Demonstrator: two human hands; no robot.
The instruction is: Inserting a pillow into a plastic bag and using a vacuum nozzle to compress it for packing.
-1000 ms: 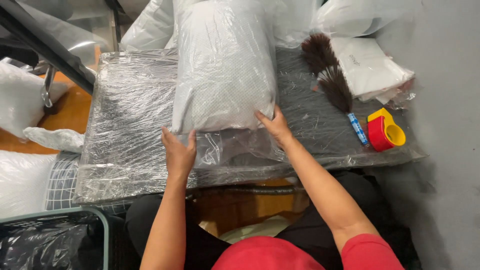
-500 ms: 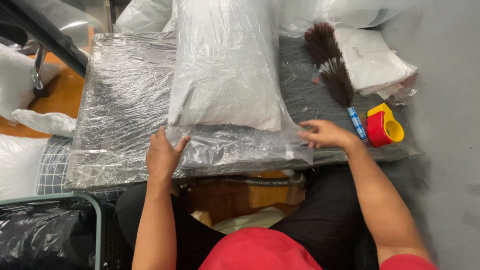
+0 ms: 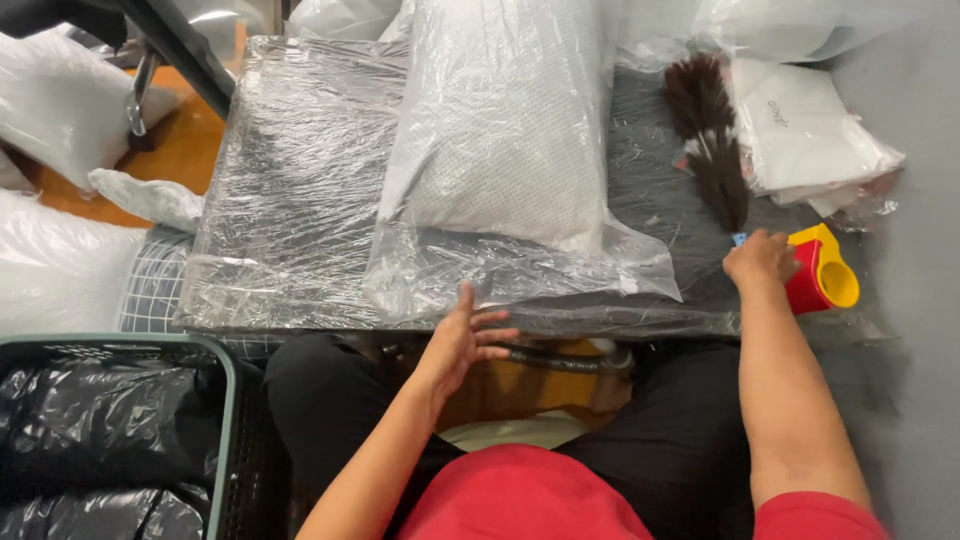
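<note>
Right hand [image 3: 762, 257] closes on the red-and-yellow plastic tape dispenser [image 3: 822, 268], right of frame. Left hand [image 3: 465, 340], fingers spread, empty, touches the loose clear bag around the white pillow [image 3: 500, 140]. Pillow likely soft, light; film slippery, so grasp at bag's slack lower edge.

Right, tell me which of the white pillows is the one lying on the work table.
The pillow in the clear plastic bag, lying lengthwise on the film-covered table. The other white pillows lie off the table at its left.
</note>
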